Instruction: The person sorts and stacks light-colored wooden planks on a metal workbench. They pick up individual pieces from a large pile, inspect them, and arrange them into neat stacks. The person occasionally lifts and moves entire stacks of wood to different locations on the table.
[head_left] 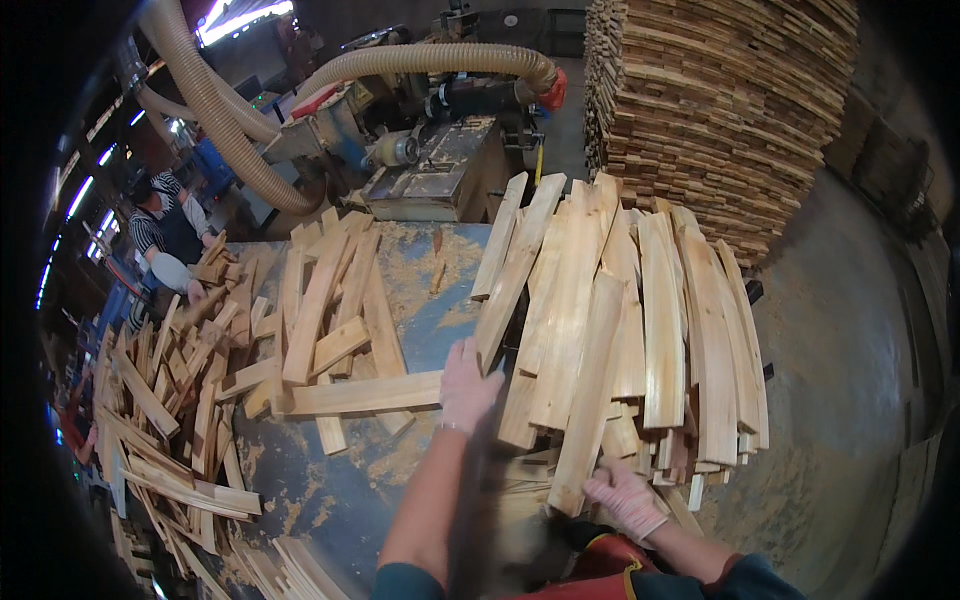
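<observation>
My left hand (468, 388), in a pale glove, is over the right end of a board (360, 394) lying crosswise on the table. Its fingers are stretched forward and its thumb is apart, near the lower end of a slanting board (520, 270). My right hand (626, 502), also gloved, is at the near end of a long light board (590, 400), fingers bent against its edge. That board rests on top of a pile of boards (663, 320) to the right of the table. The undersides of both hands are hidden.
A metal table (345, 480) strewn with sawdust carries a loose heap of boards (190, 400) at left. A co-worker (165, 225) handles pieces there. Ahead stand a machine (440, 165) and ribbed hoses (430, 60). A tall wood stack (720, 110) rises at back right.
</observation>
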